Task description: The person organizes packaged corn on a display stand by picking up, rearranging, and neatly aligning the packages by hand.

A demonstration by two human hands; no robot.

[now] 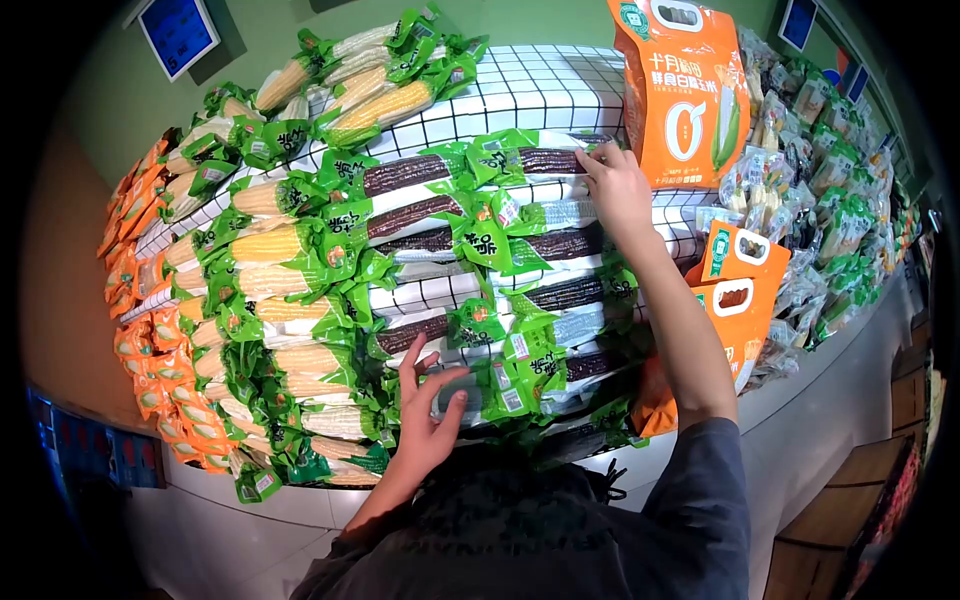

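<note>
My right hand (615, 190) reaches to the far row, its fingers pinched at the right end of a vacuum-packed purple corn cob (548, 161). That pack lies flat in its green and clear wrapper. Lower down, my left hand (425, 410) is open, thumb and fingers apart and curved, holding nothing. It hovers by another purple corn pack (412, 336) and a green wrapper end (480, 392). Between the hands lie several more dark purple cobs (412, 215) in rows, with a gap showing the checked cloth (432, 293).
Yellow and white corn packs (270, 247) fill the left side, with small orange bags (160, 370) at its edge. A large orange bag (685, 100) stands at the back right. Smaller orange bags (735, 310) stand beside my right forearm. Clear corn packs (835, 190) lie farther right.
</note>
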